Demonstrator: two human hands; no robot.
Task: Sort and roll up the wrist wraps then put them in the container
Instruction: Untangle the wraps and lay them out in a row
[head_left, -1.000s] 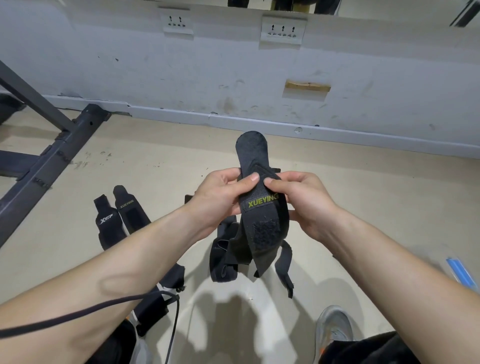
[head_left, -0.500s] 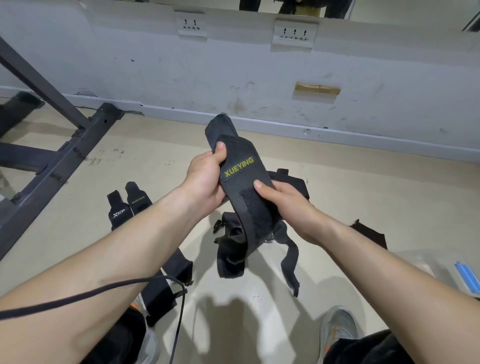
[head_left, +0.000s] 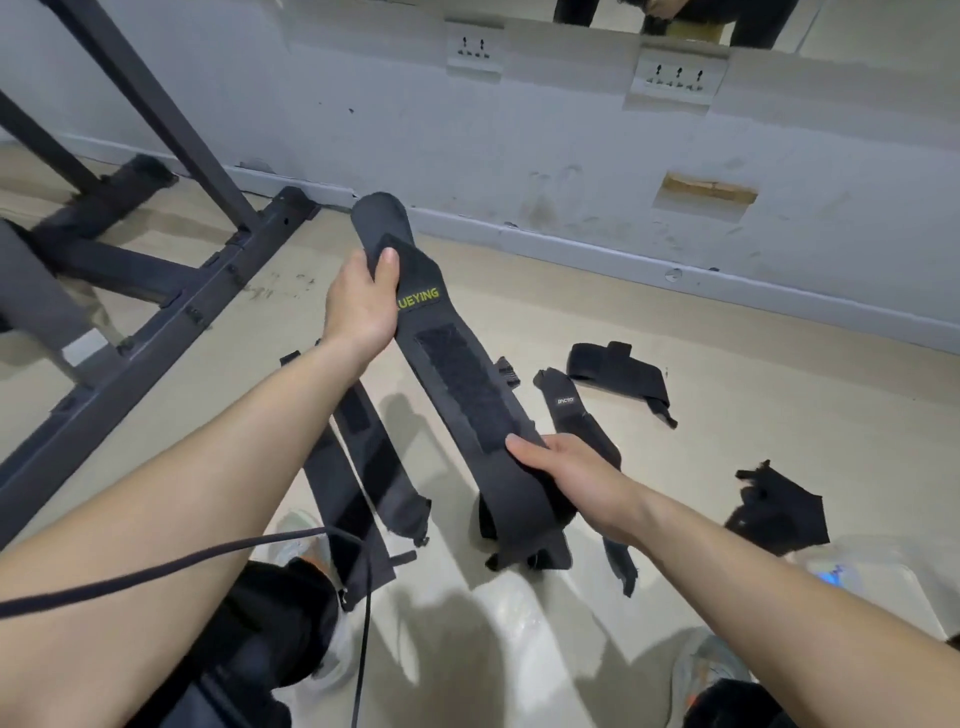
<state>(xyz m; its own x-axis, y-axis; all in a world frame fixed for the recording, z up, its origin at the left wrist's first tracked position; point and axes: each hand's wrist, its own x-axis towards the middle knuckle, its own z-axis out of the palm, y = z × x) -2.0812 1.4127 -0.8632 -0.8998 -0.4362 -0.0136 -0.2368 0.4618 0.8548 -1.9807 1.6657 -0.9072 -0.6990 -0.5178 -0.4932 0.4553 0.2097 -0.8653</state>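
A long black wrist wrap with yellow lettering and a velcro patch is stretched out flat above the floor. My left hand grips its upper end near the lettering. My right hand holds its lower end, thumb on top. On the floor lie more black wraps: two long ones under my left forearm, one with a small label beside my right hand, a folded one farther right, and a crumpled one at the right. A clear plastic container shows blurred at the lower right.
A dark metal gym frame stands at the left on the beige floor. A grey wall with sockets runs across the back. A black cable crosses my left forearm. My shoes are at the bottom.
My hands moved apart along the wrap, pulling it out straight and tilting it left. The view swung right, bringing more wraps and the container into sight.
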